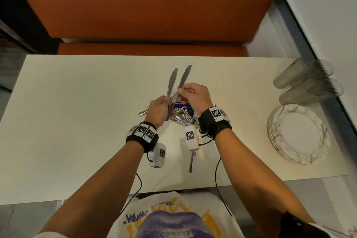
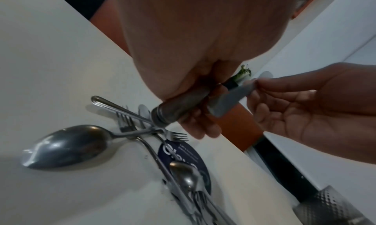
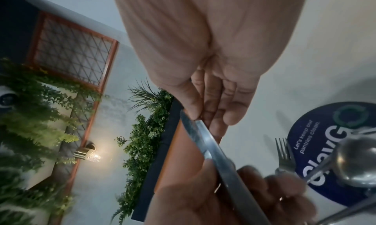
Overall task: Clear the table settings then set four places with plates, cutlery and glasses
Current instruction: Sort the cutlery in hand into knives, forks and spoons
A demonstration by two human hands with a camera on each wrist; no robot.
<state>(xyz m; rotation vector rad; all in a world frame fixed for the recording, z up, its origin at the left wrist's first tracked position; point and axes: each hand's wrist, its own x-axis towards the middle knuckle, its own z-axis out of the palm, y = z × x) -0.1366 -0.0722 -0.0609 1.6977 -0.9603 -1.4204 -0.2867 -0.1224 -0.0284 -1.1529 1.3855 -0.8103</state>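
Two table knives point up and away over the white table [image 1: 77,102]. My left hand [image 1: 161,107] grips the handle of the left knife [image 1: 172,81], and the handle's butt sticks out below the palm [image 2: 162,117]. The right knife [image 1: 184,77] also runs down into that hand. My right hand [image 1: 181,91] pinches the right knife's blade [image 3: 205,137] between thumb and fingertips. Under both hands lies a pile of cutlery [image 1: 182,117] with spoons [image 2: 67,146] and forks [image 2: 126,122], partly on a round blue sticker [image 3: 317,148].
A stack of marbled plates [image 1: 316,152] sits at the table's right end, with several textured glasses [image 1: 305,81] lying on their sides behind it. One more piece of cutlery [image 1: 191,162] lies near the front edge. An orange bench [image 1: 146,6] runs along the far side.
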